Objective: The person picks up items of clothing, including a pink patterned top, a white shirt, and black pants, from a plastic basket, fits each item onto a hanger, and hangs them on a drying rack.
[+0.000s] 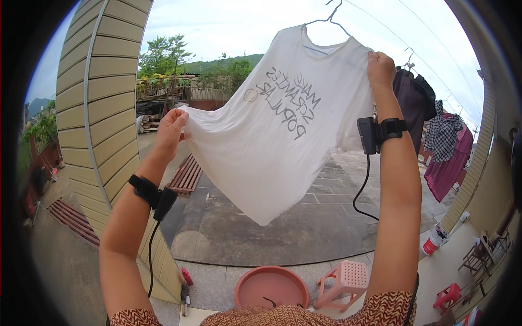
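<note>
Paved rooftop yard lying below white T-shirt, shirt hanging neck-up on wire hanger, left hand pinching its sleeve, right hand gripping its shoulder.

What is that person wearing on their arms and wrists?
Each bare forearm has a black strap round the wrist with a small black box on it: one on the left wrist, one on the right wrist. A thin black cable hangs down from each box. Short sleeves in a brown and cream zigzag pattern show at the bottom.
</note>
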Tool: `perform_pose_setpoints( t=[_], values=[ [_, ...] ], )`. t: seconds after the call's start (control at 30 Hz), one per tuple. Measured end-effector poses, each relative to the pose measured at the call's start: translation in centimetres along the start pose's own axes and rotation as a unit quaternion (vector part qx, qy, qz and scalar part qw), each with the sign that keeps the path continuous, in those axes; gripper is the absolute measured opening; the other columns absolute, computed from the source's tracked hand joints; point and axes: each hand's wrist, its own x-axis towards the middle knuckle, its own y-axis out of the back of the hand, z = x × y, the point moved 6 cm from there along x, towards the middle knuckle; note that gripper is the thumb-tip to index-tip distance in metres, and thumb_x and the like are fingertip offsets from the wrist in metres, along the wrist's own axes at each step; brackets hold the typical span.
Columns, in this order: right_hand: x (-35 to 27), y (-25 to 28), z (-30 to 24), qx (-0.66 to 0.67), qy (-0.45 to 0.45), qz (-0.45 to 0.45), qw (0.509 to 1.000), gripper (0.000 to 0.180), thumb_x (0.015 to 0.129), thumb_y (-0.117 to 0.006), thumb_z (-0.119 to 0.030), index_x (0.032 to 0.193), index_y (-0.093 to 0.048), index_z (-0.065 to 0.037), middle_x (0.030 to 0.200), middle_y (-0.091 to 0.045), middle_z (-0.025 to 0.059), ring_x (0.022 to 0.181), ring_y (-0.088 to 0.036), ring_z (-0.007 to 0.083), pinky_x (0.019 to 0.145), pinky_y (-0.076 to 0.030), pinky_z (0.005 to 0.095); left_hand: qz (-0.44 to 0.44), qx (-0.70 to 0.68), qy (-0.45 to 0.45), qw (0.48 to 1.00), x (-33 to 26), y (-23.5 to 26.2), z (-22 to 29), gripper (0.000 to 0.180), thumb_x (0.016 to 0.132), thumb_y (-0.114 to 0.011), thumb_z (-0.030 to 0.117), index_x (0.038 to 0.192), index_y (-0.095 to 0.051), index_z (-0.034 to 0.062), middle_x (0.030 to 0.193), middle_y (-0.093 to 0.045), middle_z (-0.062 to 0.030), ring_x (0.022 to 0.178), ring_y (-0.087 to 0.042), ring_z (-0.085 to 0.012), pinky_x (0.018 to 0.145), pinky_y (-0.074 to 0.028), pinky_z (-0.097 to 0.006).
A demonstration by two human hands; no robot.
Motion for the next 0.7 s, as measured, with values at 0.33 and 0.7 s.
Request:
perform_pose_setpoints(
  t=[0.33,0.7],
  values=[
    [0.1,-1.1,-2.3,-0.048,0.001,0.044,0.998,0.031,0.085,-0.049,-0.029,0.075,-0.063,-0.004,0.074,-0.063,0.0148,0.072,-0.061,0.0302,0.067,-0.048,0.0389,-0.015,0.011,-0.003,1.0,4.9,1.2,1.1,0.008,0.089,-0.051,0.023,0.088,-0.053,0.0153,0.083,-0.054,0.0065,0.076,-0.05,-0.0044,0.067,-0.045,-0.026],
    [5.3,-3.1,-4.9,-0.011,-0.011,0.092,0.996,0.033,0.086,-0.047,-0.03,0.082,-0.066,-0.003,0.082,-0.065,0.0175,0.075,-0.063,0.0302,0.068,-0.051,0.0382,-0.008,0.045,-0.085,0.995,10.8,0.5,4.7,0.014,0.09,-0.05,0.024,0.093,-0.054,0.0112,0.083,-0.055,0.0032,0.074,-0.052,-0.0066,0.07,-0.045,-0.027]
  ],
)
